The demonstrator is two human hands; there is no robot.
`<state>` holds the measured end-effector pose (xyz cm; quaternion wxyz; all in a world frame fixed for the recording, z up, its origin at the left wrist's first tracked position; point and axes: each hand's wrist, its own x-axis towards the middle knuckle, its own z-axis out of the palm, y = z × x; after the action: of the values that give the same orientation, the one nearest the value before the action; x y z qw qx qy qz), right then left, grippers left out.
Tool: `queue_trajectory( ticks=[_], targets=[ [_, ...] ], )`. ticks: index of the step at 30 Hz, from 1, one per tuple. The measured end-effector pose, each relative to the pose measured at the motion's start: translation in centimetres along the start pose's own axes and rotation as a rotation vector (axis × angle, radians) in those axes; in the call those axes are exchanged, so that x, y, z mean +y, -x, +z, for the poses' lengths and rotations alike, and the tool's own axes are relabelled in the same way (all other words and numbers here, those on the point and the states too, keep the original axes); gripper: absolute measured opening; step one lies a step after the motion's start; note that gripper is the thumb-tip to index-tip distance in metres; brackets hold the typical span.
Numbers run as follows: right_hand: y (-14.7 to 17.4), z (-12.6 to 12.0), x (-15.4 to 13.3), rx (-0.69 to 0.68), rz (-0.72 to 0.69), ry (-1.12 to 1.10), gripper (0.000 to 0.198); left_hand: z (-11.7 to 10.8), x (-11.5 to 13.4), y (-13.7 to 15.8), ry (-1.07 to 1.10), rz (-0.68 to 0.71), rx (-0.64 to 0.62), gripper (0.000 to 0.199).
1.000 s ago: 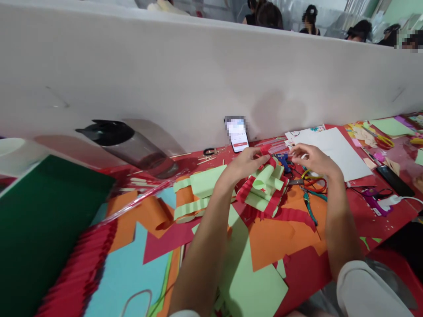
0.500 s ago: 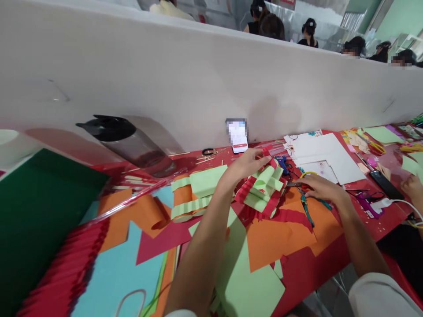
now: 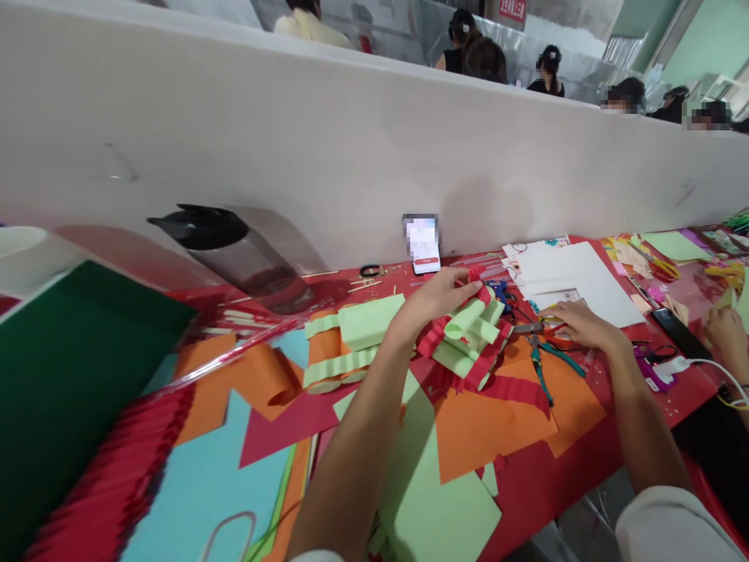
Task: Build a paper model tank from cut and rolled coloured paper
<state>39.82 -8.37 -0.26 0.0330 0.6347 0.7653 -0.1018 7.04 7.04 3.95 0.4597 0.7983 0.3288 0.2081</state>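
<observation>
My left hand (image 3: 441, 295) is closed on the top edge of a paper craft (image 3: 468, 332) made of pale green curled strips and red crinkled strips. The craft rests tilted on the table among loose sheets. My right hand (image 3: 579, 324), fingers curled, is on the handles of scissors (image 3: 530, 328), whose metal blades point left toward the craft. The fingers partly hide an orange handle. Teal-handled pliers (image 3: 541, 375) lie just below, on orange paper (image 3: 497, 429). A blue glue gun (image 3: 498, 293) is behind the craft.
Left of my forearm stands another green and orange paper piece (image 3: 368, 324). A dark-lidded bottle (image 3: 239, 254) and a phone (image 3: 424, 246) lean by the white partition (image 3: 351, 156). White card (image 3: 597, 285) lies at right. Another person's hand (image 3: 725, 336) is at the far right.
My right hand has shifted slightly right, and more of the scissors' blades and orange handle shows. A yellow loop seen by the fingers is now hidden. My left hand stays on the craft.
</observation>
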Motion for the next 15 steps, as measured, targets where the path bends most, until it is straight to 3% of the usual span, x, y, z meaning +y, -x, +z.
queue_trajectory(
  ticks=[8, 15],
  targets=[
    [2.4, -5.5, 1.0, -0.064, 0.130, -0.122, 0.051, 0.2, 1.5, 0.4, 0.019, 0.012, 0.004, 0.037],
    [2.4, -7.5, 0.4, 0.152, 0.019, -0.419, 0.050, 0.2, 2.2, 0.8, -0.009, 0.012, 0.033, 0.037]
  ],
)
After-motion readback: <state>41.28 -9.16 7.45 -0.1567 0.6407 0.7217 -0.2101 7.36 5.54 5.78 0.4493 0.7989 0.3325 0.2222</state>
